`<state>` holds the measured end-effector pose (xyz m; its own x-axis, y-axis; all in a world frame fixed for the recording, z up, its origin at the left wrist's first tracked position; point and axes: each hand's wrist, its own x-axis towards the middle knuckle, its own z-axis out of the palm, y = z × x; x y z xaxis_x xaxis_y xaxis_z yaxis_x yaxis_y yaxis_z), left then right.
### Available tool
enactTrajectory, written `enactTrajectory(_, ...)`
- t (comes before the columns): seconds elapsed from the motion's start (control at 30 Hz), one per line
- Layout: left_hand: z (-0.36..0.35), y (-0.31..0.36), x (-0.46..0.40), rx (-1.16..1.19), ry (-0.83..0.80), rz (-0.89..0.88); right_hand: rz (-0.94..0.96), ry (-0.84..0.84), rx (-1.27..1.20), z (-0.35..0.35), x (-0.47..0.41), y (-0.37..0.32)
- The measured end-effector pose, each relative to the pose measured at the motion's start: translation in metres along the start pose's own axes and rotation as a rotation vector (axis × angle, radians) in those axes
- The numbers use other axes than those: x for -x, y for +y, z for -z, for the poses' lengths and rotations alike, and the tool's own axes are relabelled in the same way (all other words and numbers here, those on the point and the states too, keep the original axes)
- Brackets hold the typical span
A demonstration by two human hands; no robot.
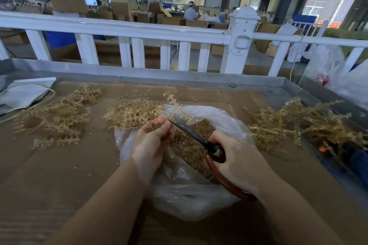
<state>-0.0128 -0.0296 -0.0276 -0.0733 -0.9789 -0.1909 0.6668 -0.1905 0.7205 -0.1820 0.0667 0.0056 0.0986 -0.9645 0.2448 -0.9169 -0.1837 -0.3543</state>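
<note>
Head view: at a cardboard-lined surface (59,165) in a factory hall, a person trims a pale amber plastic sprig (176,108) with scissors (191,132); the sprig is held directly above the open mouth of a clear plastic bag (199,195), apparently so that each clipped bit drops among the cut pieces (191,151) heaped inside rather than scattering; the left hand (151,139) rises from a forearm angled in from lower left, its fingers (159,125) bunched and pinching the sprig's stem, the branches fanning up and away past the fingertips, which leaves them exposed to the blades; the right hand (239,163) comes in from lower right, wrist cocked, fingers curled round the reddish-brown handles, the dark blades drawn close together and aimed up-left so their tip meets the stem just beside the left fingertips; uncut sprigs lie in a left pile (55,115), a middle pile (131,113) behind the bag and a right pile (298,123), all within reach, likely waiting their turn; a white railing (119,28) closes off the far edge.
</note>
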Motion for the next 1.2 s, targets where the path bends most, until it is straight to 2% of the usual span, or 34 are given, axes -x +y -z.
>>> enactTrajectory(0.43, -0.0045, -0.0016, -0.0009, 0.012, 0.111, -0.02, 0.024, -0.002, 0.006, 0.0007, 0.0002, 0.0036)
enactTrajectory(1.2, -0.0046, -0.0029, 0.0004, -0.008, 0.109, -0.048, 0.009, -0.034, 0.033, -0.0001, 0.0027, 0.0043)
